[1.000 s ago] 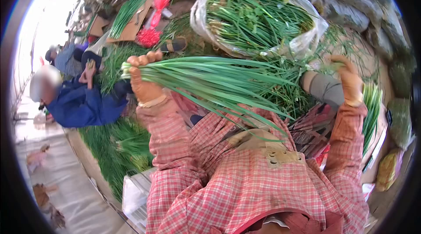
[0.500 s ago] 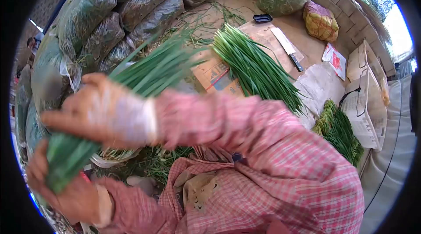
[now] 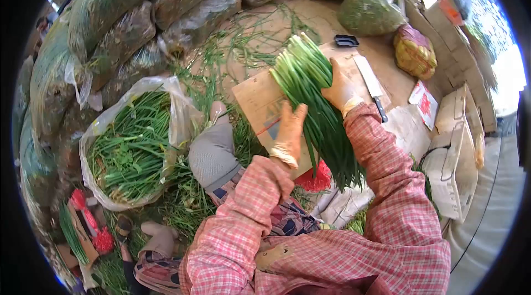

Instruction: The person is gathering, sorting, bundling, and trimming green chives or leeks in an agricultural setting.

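Here our right hand (image 3: 338, 89) and left hand (image 3: 290, 132), fingers flat, press the chives (image 3: 310, 87) on the board (image 3: 260, 98); knife (image 3: 369, 78) just right.

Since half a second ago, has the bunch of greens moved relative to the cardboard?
Yes. The bunch of greens has come down from mid-air beside the cardboard and now lies on it, under both hands.

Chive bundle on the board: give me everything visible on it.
The chive bundle is a thick sheaf of long, thin green blades with pale cut ends fanned at the far end. It lies flat on a wooden board, dark tips hanging off the near edge over a red tassel. The left hand presses one side, the right hand the other. A knife lies beside it.
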`<state>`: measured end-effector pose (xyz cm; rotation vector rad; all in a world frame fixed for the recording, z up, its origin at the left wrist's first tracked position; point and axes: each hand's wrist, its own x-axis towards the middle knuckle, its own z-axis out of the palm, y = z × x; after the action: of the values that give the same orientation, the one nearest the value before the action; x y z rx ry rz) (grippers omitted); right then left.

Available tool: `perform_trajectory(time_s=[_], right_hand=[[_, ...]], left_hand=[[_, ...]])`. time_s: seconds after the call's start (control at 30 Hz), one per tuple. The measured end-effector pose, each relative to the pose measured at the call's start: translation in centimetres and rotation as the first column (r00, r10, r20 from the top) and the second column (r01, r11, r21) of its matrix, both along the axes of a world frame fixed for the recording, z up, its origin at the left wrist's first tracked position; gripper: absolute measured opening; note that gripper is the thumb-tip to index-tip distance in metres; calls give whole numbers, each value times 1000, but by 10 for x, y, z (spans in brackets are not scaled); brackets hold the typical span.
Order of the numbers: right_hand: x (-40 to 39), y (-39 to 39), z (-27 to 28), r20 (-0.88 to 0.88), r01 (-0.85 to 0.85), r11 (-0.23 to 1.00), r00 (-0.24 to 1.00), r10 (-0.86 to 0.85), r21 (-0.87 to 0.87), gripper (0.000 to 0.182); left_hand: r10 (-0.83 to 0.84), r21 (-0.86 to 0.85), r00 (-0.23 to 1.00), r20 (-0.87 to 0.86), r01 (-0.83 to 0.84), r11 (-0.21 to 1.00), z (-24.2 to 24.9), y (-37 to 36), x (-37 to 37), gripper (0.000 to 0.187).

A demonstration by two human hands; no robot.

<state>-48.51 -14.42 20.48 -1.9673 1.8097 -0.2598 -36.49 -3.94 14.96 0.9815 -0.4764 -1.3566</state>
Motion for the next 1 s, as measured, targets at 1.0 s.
perform_trajectory(time_s=[1.0], right_hand=[[566, 123, -136, -342, -927, 372, 365, 866, -45, 33]], left_hand=[[944, 125, 299, 143, -951, 282, -81, 284, 407, 31]])
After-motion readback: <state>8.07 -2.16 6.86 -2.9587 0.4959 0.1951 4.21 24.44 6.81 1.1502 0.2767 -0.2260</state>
